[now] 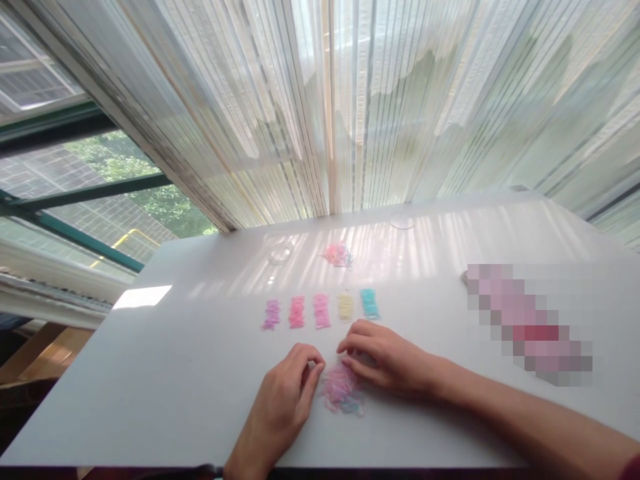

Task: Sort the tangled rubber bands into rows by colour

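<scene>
Left hand (287, 390) has thumb and forefinger closed together, perhaps on a band; right hand (373, 353), fingers parted, meets the pastel loop-band pile (340, 389).

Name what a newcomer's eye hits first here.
Probably the row of five colored groups of small strips across the white table: purple, two pinks, pale yellow, blue. Just below it, the left hand and right hand flank a loose mixed pile. Behind everything, bright vertical blinds fill the upper view.
</scene>
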The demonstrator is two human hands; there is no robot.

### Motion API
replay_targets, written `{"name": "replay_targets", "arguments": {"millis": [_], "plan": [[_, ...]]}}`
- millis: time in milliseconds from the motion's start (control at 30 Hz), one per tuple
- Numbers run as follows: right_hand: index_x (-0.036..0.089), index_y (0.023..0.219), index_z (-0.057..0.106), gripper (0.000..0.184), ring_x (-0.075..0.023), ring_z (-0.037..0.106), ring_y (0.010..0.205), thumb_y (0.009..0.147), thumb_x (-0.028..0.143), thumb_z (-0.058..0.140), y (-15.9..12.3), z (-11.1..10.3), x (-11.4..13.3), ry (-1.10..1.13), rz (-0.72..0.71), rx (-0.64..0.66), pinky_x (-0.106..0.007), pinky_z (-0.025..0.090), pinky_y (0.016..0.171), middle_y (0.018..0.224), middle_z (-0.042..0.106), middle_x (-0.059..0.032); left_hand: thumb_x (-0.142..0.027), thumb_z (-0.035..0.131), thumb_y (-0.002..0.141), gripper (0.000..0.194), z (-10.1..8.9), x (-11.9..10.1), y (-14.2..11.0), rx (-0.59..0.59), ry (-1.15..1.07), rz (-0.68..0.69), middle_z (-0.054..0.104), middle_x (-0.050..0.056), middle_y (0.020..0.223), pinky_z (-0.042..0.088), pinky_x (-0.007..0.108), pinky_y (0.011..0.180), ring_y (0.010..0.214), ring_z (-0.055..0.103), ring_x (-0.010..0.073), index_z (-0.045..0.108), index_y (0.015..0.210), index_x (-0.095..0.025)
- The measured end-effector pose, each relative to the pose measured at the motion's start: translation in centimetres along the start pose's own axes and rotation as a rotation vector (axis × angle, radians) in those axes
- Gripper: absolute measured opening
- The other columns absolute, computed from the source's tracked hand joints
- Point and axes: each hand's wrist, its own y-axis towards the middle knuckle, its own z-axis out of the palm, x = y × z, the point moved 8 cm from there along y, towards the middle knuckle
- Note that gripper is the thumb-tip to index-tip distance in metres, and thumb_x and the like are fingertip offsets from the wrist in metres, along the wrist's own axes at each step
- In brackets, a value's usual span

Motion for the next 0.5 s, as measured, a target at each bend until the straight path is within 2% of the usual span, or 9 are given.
{"name": "replay_targets", "arguments": {"millis": [133,333,500], "plan": [[0.016,0.107,0.071,0.015,-0.0190,0.062,0.085,0.099,0.020,0.058,0.0,0.0,0.1,0.020,-0.011,-0.002,-0.030,0.051,0.077,0.093,0.066,-0.0077,-0.024,0.051,0.104,0.015,0.5,-0.1,0.2,-0.001,-0.110,-0.007,0.068,-0.001,0.084,0.049,0.024,0.067,0.069,0.063,0.0142,0.064,0.100,-0.023],[0.017,0.097,0.070,0.011,-0.0170,0.060,0.081,0.096,0.015,0.060,0.2,-0.3,0.4,0.053,-0.040,-0.039,-0.026,0.049,0.074,0.088,0.065,-0.0057,-0.023,0.060,0.099,0.007,0.8,0.8,0.4,-0.110,-0.257,-0.029,0.067,-0.001,0.081,0.047,0.020,0.058,0.061,0.056,0.0112,0.067,0.099,-0.022],[0.017,0.095,0.069,0.008,-0.0167,0.060,0.082,0.097,0.017,0.060,0.0,-0.4,0.1,0.085,-0.020,-0.044,-0.026,0.049,0.074,0.090,0.065,-0.0055,-0.019,0.062,0.095,0.005,1.2,1.5,-0.1,-0.148,-0.338,-0.053,0.066,-0.001,0.082,0.045,0.019,0.055,0.058,0.051,0.0097,0.067,0.095,-0.020]]}}
